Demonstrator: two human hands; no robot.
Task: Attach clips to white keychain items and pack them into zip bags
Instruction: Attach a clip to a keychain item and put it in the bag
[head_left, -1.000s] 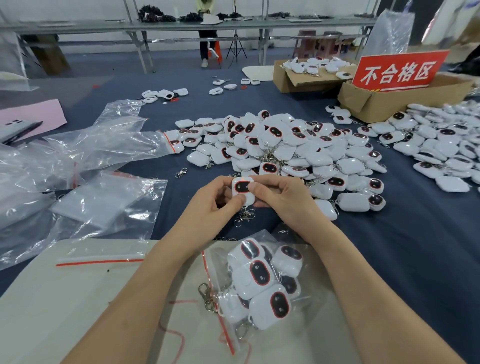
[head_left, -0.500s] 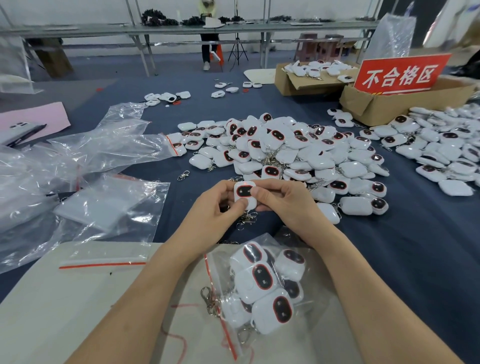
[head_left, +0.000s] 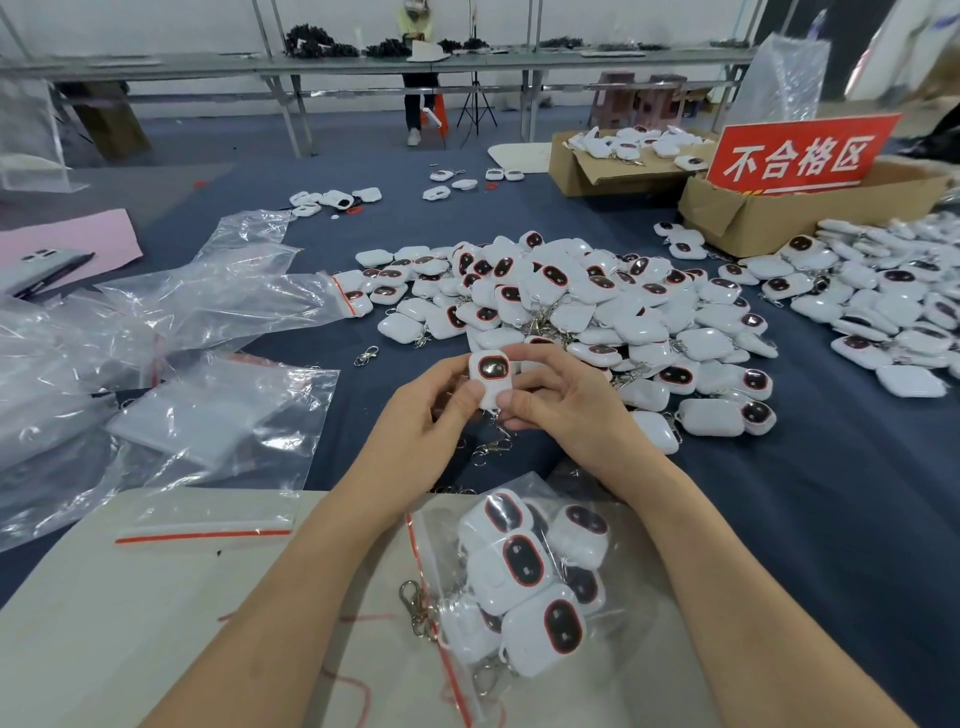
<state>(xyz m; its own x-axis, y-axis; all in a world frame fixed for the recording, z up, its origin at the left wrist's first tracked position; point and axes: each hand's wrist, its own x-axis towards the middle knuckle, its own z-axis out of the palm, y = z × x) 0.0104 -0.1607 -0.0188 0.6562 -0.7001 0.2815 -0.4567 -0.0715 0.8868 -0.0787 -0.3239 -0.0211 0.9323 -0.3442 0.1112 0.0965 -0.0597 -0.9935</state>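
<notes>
Both hands meet over the near middle of the dark blue cloth (head_left: 789, 519), holding one white keychain item (head_left: 491, 375) upright between them. The left hand (head_left: 434, 421) pinches its lower left edge with the thumb in front and curled fingers behind. The right hand (head_left: 563, 410) grips its right side and bottom in the same way. A metal clip (head_left: 491, 448) dangles just below the item; whether its ring is fully seated, I cannot tell.

The item looks like a small, hard, glossy plastic shell. It is probably light and stiff, and a little slippery under dry fingers. It is best pinched by its side edges, keeping thumbs off the dark red-rimmed window, which would likely smudge or scratch. The clip is small and springy, so it calls for fingertip work near the item's bottom loop.

Nearer than the hands lies a part-filled zip bag (head_left: 618, 525). Its thin, floppy film is best taken at the red zip strip. The main pile of keychain items (head_left: 582, 296) sits just beyond the hands, empty zip bags (head_left: 208, 415) lie to the left, and a loose clip (head_left: 366, 356) rests between them.
</notes>
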